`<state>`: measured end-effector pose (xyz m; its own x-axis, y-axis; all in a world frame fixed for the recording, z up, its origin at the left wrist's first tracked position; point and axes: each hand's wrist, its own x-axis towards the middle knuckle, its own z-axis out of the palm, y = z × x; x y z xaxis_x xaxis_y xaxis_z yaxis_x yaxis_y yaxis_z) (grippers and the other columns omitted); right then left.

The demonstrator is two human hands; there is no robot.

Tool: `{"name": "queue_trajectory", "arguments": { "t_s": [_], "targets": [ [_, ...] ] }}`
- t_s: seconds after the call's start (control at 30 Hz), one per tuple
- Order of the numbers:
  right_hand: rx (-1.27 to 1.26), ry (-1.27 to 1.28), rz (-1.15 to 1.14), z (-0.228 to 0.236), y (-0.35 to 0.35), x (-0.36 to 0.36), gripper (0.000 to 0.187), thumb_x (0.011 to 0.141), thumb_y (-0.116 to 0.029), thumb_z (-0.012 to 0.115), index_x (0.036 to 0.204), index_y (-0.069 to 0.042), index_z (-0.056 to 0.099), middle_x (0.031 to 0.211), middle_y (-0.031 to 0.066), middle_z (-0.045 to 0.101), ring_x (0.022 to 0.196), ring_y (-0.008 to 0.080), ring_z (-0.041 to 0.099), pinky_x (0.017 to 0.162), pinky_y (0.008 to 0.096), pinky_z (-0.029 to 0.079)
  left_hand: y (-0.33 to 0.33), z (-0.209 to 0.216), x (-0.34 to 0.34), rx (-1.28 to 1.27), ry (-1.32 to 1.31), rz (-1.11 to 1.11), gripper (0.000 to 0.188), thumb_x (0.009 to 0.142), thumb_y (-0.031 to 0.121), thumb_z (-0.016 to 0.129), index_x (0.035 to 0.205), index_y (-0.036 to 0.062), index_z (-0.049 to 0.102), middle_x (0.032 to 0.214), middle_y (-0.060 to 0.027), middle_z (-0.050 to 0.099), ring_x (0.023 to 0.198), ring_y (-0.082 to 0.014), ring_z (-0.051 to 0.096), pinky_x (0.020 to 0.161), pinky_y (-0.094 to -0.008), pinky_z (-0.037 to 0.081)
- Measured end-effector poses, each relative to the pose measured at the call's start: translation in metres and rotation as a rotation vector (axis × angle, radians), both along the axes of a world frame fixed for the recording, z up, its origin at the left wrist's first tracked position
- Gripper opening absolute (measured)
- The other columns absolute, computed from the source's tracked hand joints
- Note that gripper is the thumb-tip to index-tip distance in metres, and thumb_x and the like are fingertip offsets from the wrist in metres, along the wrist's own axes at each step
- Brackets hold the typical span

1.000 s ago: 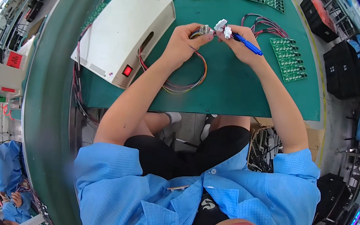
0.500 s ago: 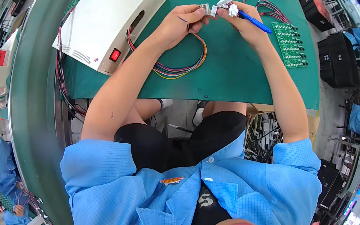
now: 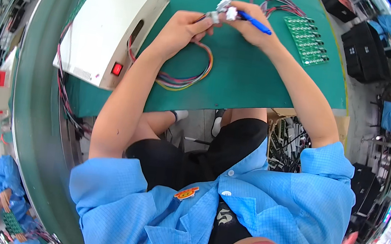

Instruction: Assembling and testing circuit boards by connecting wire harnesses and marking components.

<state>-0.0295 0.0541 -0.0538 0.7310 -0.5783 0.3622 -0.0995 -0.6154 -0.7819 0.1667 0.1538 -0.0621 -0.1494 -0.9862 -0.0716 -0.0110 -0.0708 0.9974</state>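
Left hand pinching a pale wired connector, right hand gripping white plugs (blue pen tucked alongside), both above a green worktable.

From your head, the left fisheye camera looks steeply down, close above your blue shirt at six o'clock, facing out across the green table toward your left hand and right hand, farther off near twelve o'clock.

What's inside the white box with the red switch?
The white box hides its contents. Its side slot just looks dark; coloured wires pass near the slot's lower end, but whether they enter it isn't clear.
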Motion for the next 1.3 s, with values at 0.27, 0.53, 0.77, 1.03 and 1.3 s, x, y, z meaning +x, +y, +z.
{"name": "queue_trajectory", "arguments": {
  "t_s": [0.27, 0.53, 0.77, 1.03, 1.3],
  "targets": [
    [-0.151, -0.147, 0.143, -0.008, 0.016, 0.008, 0.028, 0.072, 0.000, 0.062, 0.100, 0.001, 0.062, 0.088, 0.0146, 0.066, 0.083, 0.0229, 0.066, 0.075, 0.0329, 0.050, 0.011, 0.058, -0.016, -0.356, -0.077, 0.366, 0.020, 0.090, 0.014, 0.062, 0.102, -0.0021, 0.065, 0.089, -0.0029, 0.061, 0.082, -0.0073, 0.057, 0.076, -0.0220, 0.046],
    [-0.161, -0.220, 0.349, -0.013, 0.049, 0.010, 0.027, 0.077, -0.017, 0.070, 0.100, -0.005, 0.064, 0.087, 0.0144, 0.066, 0.085, 0.0339, 0.064, 0.072, 0.0413, 0.049, -0.055, 0.121, -0.129, -0.902, -0.976, -0.365, 0.049, 0.074, 0.013, 0.074, 0.119, 0.0036, 0.058, 0.121, -0.0131, 0.058, 0.111, -0.0301, 0.056, 0.096, -0.0375, 0.044],
    [-0.334, -0.232, 0.364, -0.024, 0.046, 0.012, 0.044, 0.076, -0.019, 0.072, 0.116, -0.007, 0.057, 0.110, 0.0183, 0.061, 0.100, 0.0379, 0.059, 0.079, 0.0446, 0.049, -0.160, 0.071, -0.221, -0.739, -1.084, -0.854, 0.104, 0.057, 0.028, 0.087, 0.146, 0.0202, 0.033, 0.147, -0.0110, 0.038, 0.137, -0.0319, 0.033, 0.112, -0.0480, 0.028],
    [-0.407, -0.267, 0.295, -0.040, 0.043, 0.026, 0.042, 0.080, -0.015, 0.059, 0.121, -0.007, 0.054, 0.117, 0.0198, 0.057, 0.105, 0.0404, 0.056, 0.082, 0.0471, 0.049, -0.164, 0.058, -0.214, -0.800, -1.232, -0.736, 0.102, 0.060, 0.047, 0.082, 0.146, 0.0221, 0.035, 0.144, -0.0118, 0.043, 0.134, -0.0322, 0.038, 0.114, -0.0470, 0.024],
    [-0.459, -0.342, 0.267, -0.045, 0.043, 0.032, 0.045, 0.078, -0.015, 0.060, 0.122, -0.007, 0.053, 0.117, 0.0202, 0.058, 0.104, 0.0404, 0.056, 0.082, 0.0475, 0.049, -0.158, 0.056, -0.213, -0.817, -1.186, -0.690, 0.093, 0.063, 0.054, 0.080, 0.142, 0.0199, 0.043, 0.147, -0.0122, 0.038, 0.132, -0.0365, 0.040, 0.108, -0.0454, 0.035]
  ]
}}
